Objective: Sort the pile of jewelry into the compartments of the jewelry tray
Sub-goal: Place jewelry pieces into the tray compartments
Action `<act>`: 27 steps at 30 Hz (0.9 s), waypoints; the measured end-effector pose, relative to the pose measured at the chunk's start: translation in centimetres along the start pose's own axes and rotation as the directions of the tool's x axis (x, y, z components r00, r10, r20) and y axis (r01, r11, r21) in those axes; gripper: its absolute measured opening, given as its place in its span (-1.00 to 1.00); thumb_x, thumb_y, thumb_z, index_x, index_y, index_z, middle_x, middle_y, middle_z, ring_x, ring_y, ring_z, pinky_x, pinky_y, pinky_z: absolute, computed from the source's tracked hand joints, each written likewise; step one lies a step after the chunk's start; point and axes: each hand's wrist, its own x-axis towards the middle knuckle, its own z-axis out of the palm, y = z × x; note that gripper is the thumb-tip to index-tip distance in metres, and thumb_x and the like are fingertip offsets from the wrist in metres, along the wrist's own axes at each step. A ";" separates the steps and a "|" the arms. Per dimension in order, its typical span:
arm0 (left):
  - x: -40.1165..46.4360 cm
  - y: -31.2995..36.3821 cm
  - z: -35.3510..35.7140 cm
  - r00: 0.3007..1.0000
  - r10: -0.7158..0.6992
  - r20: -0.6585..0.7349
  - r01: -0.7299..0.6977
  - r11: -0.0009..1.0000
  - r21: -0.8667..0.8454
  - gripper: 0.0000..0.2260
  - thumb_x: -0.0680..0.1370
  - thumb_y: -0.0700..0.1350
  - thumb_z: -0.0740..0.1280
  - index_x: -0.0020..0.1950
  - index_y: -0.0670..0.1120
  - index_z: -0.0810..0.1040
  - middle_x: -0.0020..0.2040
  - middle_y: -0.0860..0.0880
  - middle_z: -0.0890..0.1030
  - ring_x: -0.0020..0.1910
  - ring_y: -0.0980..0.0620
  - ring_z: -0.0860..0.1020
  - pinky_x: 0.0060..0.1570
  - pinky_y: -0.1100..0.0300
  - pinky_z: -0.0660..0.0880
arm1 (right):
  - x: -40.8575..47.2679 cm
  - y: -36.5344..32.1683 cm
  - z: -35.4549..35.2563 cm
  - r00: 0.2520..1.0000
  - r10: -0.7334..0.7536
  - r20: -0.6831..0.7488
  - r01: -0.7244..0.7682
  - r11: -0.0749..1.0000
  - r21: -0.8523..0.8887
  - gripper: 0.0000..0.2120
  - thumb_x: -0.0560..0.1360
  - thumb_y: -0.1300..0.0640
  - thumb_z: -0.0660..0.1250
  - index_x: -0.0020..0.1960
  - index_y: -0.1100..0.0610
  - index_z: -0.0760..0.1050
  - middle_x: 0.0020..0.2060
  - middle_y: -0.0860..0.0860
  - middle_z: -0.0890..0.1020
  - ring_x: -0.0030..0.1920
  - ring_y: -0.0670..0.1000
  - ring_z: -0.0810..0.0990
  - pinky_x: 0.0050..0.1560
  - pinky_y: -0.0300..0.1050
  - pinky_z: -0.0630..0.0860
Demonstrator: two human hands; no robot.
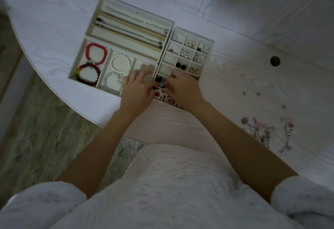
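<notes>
A cream jewelry tray [169,29] lies on the white table. Its long slots hold chain necklaces [137,19]. Bead bracelets, red [95,53], dark [88,74] and pearl [120,62], fill the left compartments. Small square cells on the right hold earrings [191,43]. My left hand [138,91] and my right hand [184,88] meet over the tray's near cells, fingertips together on a small dark and blue piece [161,82]. Which hand pinches it is unclear. A white flower piece with a red centre [157,94] lies just below the fingers.
The loose jewelry pile [265,132], pink and silver pieces, lies on the table at the right, with a few tiny items [251,94] farther back. A round cable hole [275,61] is in the tabletop. The table's curved edge runs at the left, over wooden floor.
</notes>
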 end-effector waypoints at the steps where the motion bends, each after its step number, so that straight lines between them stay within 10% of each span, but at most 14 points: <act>1: 0.0 0.0 0.0 1.000 0.002 0.001 -0.002 1.000 -0.003 -0.69 0.44 -0.07 0.14 -0.03 0.03 0.67 0.18 -0.08 0.55 0.11 -0.19 0.44 -0.02 0.01 0.32 | 0.3 -0.1 0.0 1.000 0.002 0.000 -0.002 1.000 -0.002 -0.90 0.36 0.22 0.45 -0.26 0.23 0.55 -0.28 0.11 0.52 -0.24 0.10 0.53 -0.41 -0.15 0.44; 27: -0.1 -0.5 0.2 1.000 0.020 0.006 -0.020 1.000 -0.010 -0.67 0.46 -0.07 0.13 0.04 0.01 0.66 0.17 -0.12 0.55 0.13 -0.18 0.43 0.01 0.00 0.34 | 0.6 0.2 -0.1 0.987 -0.158 0.031 0.159 0.926 -0.341 -0.90 0.36 0.31 0.30 -0.22 0.15 0.55 -0.23 0.11 0.50 -0.24 0.11 0.46 -0.30 -0.13 0.29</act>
